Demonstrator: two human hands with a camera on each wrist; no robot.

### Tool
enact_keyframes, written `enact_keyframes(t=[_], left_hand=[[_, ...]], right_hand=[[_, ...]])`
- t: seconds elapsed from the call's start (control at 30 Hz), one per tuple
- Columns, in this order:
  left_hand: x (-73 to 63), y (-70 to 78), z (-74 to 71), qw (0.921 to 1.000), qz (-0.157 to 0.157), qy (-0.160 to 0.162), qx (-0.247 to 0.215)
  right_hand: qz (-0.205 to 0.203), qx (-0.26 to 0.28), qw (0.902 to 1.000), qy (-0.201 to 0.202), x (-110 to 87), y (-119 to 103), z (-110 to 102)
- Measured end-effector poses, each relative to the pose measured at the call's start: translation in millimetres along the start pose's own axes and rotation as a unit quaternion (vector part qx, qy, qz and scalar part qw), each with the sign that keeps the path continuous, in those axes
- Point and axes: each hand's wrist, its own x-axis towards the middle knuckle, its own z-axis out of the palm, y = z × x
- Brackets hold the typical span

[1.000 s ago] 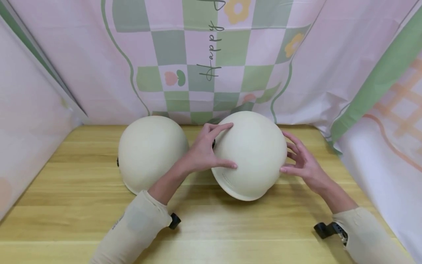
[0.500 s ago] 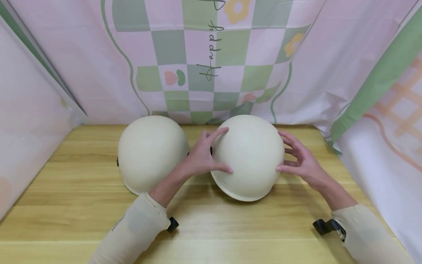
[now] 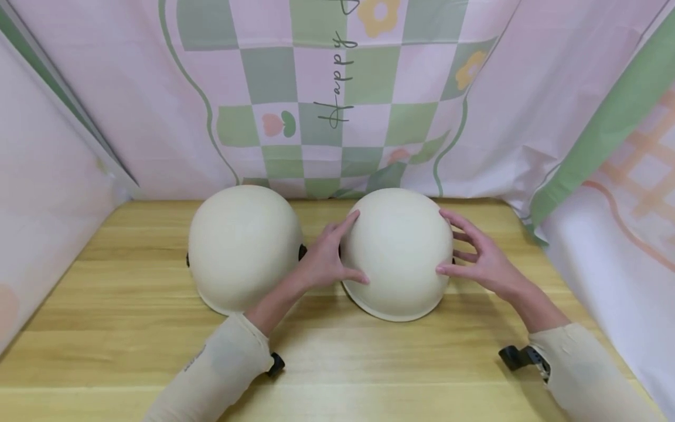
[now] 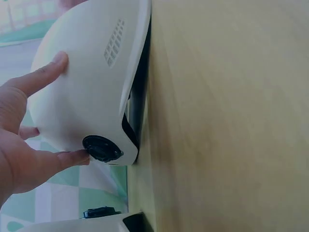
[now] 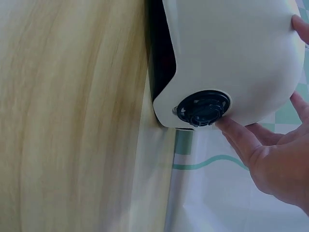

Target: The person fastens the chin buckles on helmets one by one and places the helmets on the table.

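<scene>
Two cream helmets rest side by side on the table, domes up. My left hand [image 3: 327, 258] holds the left side of the right-hand helmet [image 3: 398, 252], its thumb and index finger spread along the shell. On the opposite side my right hand [image 3: 480, 255] holds it with the thumb toward me and the fingers farther back. In the left wrist view, fingertips lie at a round black side fitting [image 4: 102, 148], and a slotted patch [image 4: 114, 43] shows on the shell. A matching black fitting [image 5: 203, 107] sits beside the right hand's fingers. The other helmet [image 3: 242, 246] stands untouched at left.
The wooden table [image 3: 369, 375] runs under both helmets. Behind it hangs a checked, patterned curtain [image 3: 369, 76], with more fabric [image 3: 596, 246] along the right side and a pale sheet [image 3: 47, 193] on the left. My left forearm passes in front of the left-hand helmet.
The right-hand helmet has levelled from a tilt and come down slightly, its slotted patch turning out of the head view. Both hands shifted with it, the right one a little leftward.
</scene>
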Motion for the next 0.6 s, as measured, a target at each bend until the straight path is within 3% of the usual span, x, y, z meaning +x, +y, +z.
enact_keyframes(t=[0.27,0.5,0.6], left_hand=[[-2.0,0.2,-1.1,0.9999,-0.001,0.001,-0.014],[-3.8,-0.9,-3.5,0.9986,-0.007,-0.021,-0.048],[-2.9,-3.7,-7.1,0.9979,-0.004,-0.029,-0.058]], right_hand=[[0.007,0.007,0.9999,-0.006,-0.3,-3,-2],[0.038,0.035,0.9985,-0.016,1.8,-13,-3],[0.038,0.018,0.9991,-0.005,5.0,-20,-3]])
